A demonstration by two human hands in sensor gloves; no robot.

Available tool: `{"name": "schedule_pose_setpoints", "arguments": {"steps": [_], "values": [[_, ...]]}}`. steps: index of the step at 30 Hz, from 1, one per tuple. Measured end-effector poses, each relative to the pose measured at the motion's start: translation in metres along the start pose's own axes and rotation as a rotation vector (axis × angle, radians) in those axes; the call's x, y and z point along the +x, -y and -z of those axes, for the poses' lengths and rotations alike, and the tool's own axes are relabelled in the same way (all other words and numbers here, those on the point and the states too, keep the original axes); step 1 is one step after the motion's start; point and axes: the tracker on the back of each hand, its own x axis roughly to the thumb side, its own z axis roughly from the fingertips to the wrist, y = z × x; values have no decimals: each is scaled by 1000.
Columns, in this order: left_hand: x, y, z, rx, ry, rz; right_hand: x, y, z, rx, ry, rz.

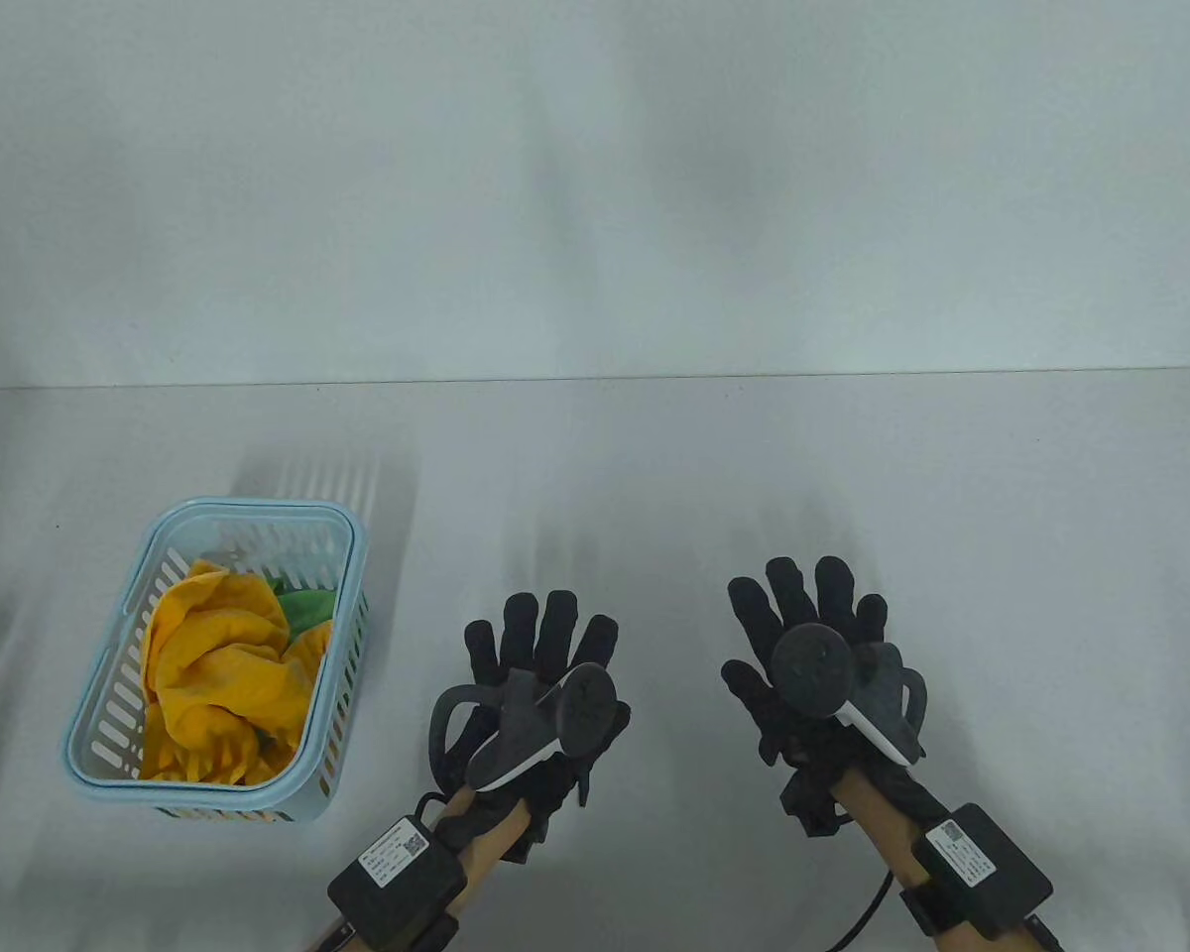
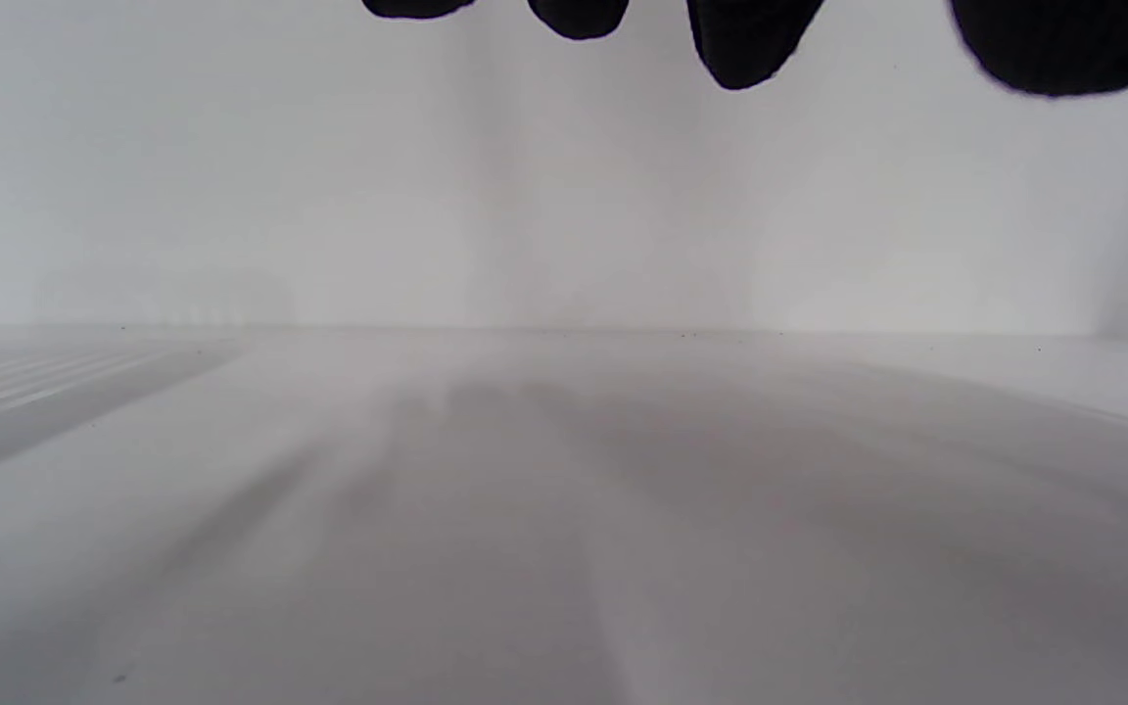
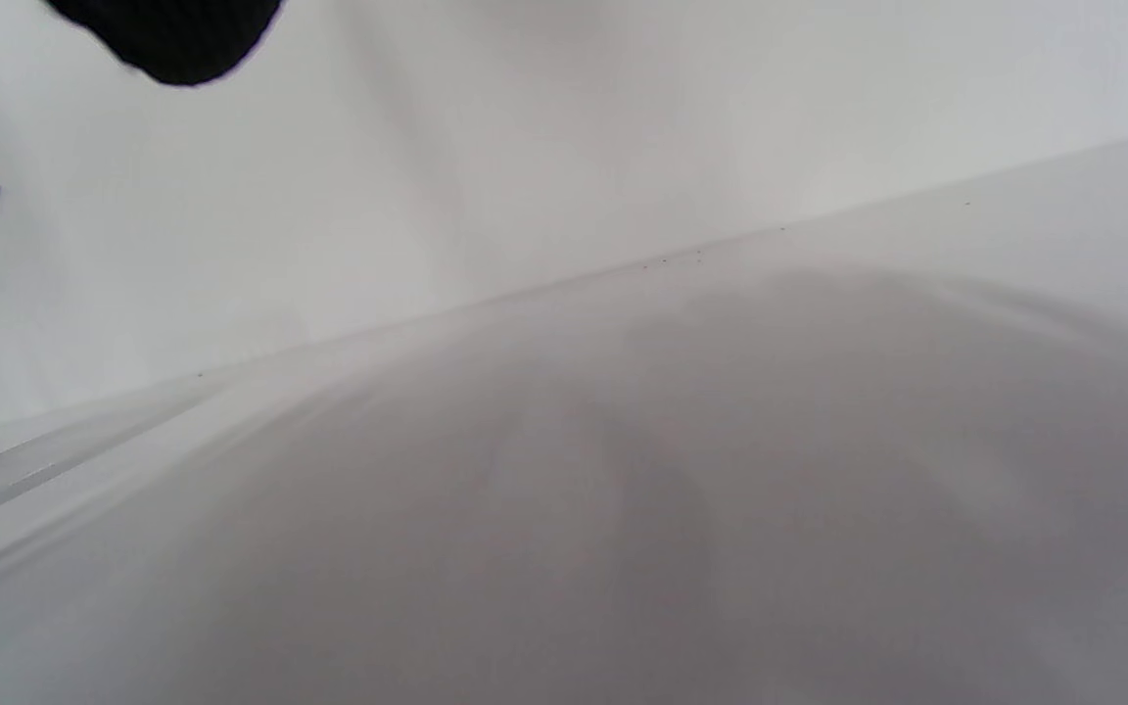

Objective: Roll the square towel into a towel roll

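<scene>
Table view shows the task not begun: the yellow towel [image 1: 223, 674] lies crumpled in the blue basket [image 1: 109, 684] (green cloth beside it), while left hand [image 1: 540, 684] and right hand [image 1: 813, 664] hover flat-fingered, each grip empty, over the bench [image 1: 654, 476].
</scene>
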Motion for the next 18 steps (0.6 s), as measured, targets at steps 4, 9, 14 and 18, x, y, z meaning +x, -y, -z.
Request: {"name": "schedule_pose_setpoints", "arguments": {"steps": [4,9,14,18], "values": [[-1,-1,0,2,-9,-3,-4,0,1,3,-24,-2],[-4,-9,0,22,-27,-29,-8,3,1,3,-40,15],[-6,-28,-6,67,-62,-128,-9,3,2,14,-26,42],[-10,-50,-7,91,-86,-146,-9,5,1,6,-17,57]]}}
